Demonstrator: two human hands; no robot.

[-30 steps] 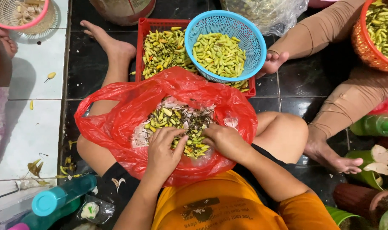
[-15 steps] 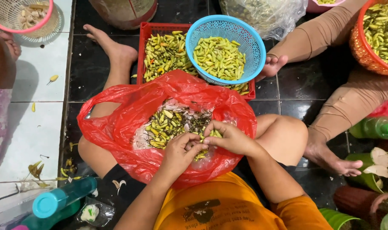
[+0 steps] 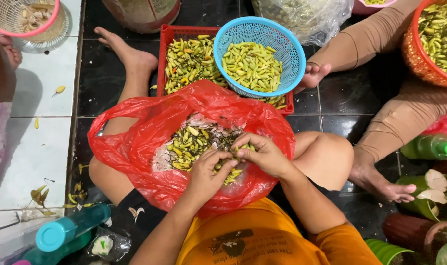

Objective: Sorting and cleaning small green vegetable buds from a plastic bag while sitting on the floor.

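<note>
A red plastic bag lies open on my lap, filled with small green and yellow chili peppers and loose stems. My left hand and my right hand meet over the near side of the bag, fingers pinched together on a chili pepper. Beyond the bag stands a red crate of chilies, and a blue basket of green chilies rests on its right part.
Another person sits at the right, with a foot near the blue basket and an orange basket of chilies. A pink basket sits top left, a teal bottle bottom left, a green bottle at right. Dark tiles lie underneath.
My two hands have come together from apart in the pile and now pinch one chili between them over the bag. Nothing else has moved.
</note>
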